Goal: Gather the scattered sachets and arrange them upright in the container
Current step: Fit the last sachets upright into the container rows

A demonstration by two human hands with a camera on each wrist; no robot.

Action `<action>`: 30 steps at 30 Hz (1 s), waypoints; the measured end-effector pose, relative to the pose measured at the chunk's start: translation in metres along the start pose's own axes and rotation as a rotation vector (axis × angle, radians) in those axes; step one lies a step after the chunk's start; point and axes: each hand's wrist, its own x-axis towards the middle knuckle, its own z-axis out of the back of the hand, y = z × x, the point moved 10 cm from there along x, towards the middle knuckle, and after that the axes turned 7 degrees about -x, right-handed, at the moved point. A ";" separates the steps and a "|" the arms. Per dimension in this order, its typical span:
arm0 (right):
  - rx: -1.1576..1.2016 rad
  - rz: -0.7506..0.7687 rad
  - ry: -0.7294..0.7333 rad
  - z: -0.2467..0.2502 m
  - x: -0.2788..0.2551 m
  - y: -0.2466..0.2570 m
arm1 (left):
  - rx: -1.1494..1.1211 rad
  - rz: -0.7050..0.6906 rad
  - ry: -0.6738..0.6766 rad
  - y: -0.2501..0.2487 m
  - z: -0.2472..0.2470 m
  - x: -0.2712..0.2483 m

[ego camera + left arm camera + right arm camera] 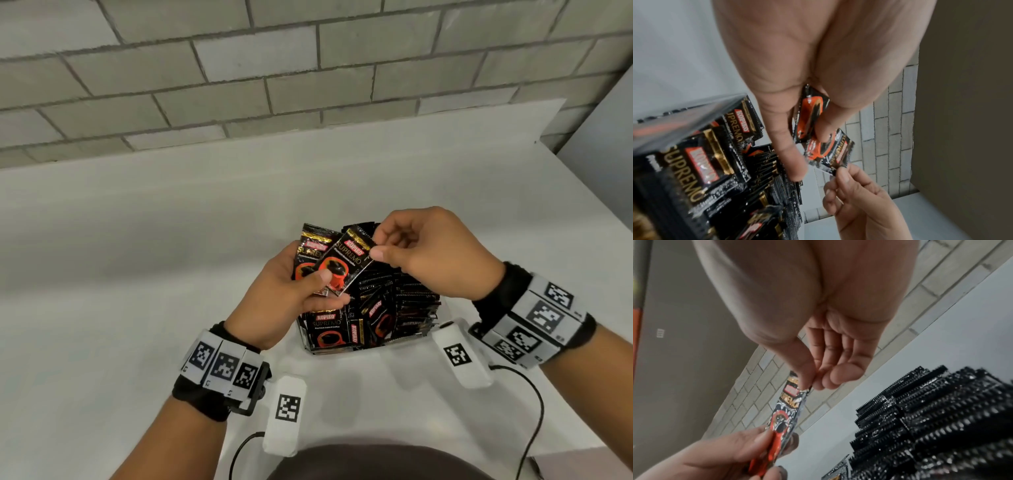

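Note:
Black coffee sachets with a red cup picture fill a clear container (426, 330) at the table's middle; most stand upright in rows (941, 426). My left hand (291, 294) hovers over the container's left side and grips two sachets, thumb on top. The front sachet (344, 263) is tilted; my right hand (380, 245) pinches its top corner between thumb and forefinger. In the left wrist view the held sachets (809, 116) sit between my thumb and fingers, and the right hand's fingertips (840, 172) meet the sachet's corner.
The white table (137, 274) runs back to a grey brick wall (239, 68). White tagged camera pods (286, 411) hang under both wrists, with black cables trailing toward the table's near edge.

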 end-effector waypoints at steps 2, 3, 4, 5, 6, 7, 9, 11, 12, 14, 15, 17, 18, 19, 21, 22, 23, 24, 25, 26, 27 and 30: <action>0.008 0.019 -0.005 0.002 -0.002 0.004 | 0.030 -0.014 -0.007 -0.004 0.004 0.000; 0.051 0.022 0.000 0.002 -0.003 0.005 | 0.059 -0.014 -0.003 -0.004 0.004 0.000; 0.115 0.020 0.008 0.002 -0.004 0.007 | 0.087 -0.013 -0.006 -0.005 0.005 0.000; 0.167 0.019 0.016 0.003 -0.004 0.007 | 0.109 -0.017 -0.023 -0.006 0.009 0.000; 0.202 0.024 0.024 0.004 -0.004 0.009 | 0.124 -0.029 -0.054 -0.008 0.014 0.000; 0.222 0.030 0.035 0.005 -0.004 0.010 | 0.130 -0.044 -0.093 -0.011 0.022 0.000; 0.233 0.042 0.070 0.005 -0.004 0.011 | 0.109 -0.054 -0.169 -0.014 0.038 -0.002; 0.181 0.066 0.138 -0.001 -0.007 0.012 | 0.067 -0.044 -0.207 -0.014 0.049 -0.003; 0.133 0.079 0.181 -0.007 -0.008 0.012 | 0.057 -0.040 -0.211 -0.014 0.052 -0.004; 0.002 0.127 0.237 -0.019 -0.012 0.014 | 0.057 -0.040 -0.207 -0.015 0.053 -0.004; -0.080 0.168 0.249 -0.025 -0.014 0.016 | 0.059 -0.040 -0.202 -0.015 0.051 -0.004; -0.239 0.242 0.272 -0.038 -0.016 0.018 | 0.055 -0.030 -0.186 -0.013 0.047 -0.003; -0.304 0.265 0.280 -0.042 -0.016 0.017 | 0.053 -0.021 -0.175 -0.012 0.044 -0.003; -0.357 0.278 0.282 -0.045 -0.016 0.015 | 0.054 -0.013 -0.164 -0.011 0.042 -0.003; -0.439 0.278 0.273 -0.046 -0.013 0.009 | 0.062 0.001 -0.148 -0.009 0.039 -0.003; -0.479 0.275 0.266 -0.045 -0.012 0.006 | 0.064 0.004 -0.145 -0.008 0.038 -0.003; -0.520 0.269 0.262 -0.044 -0.012 0.003 | 0.064 0.006 -0.143 -0.007 0.038 -0.003; -0.558 0.259 0.266 -0.044 -0.012 0.001 | 0.064 0.007 -0.141 -0.007 0.037 -0.003; -0.584 0.251 0.275 -0.044 -0.012 -0.001 | 0.065 0.007 -0.139 -0.006 0.037 -0.003; -0.591 0.252 0.286 -0.045 -0.013 -0.001 | 0.067 0.008 -0.136 -0.006 0.036 -0.003; -0.579 0.265 0.298 -0.047 -0.015 0.001 | 0.066 0.008 -0.134 -0.006 0.035 -0.003; -0.510 0.353 0.349 -0.056 -0.021 0.014 | 0.038 0.009 -0.139 -0.007 0.033 -0.002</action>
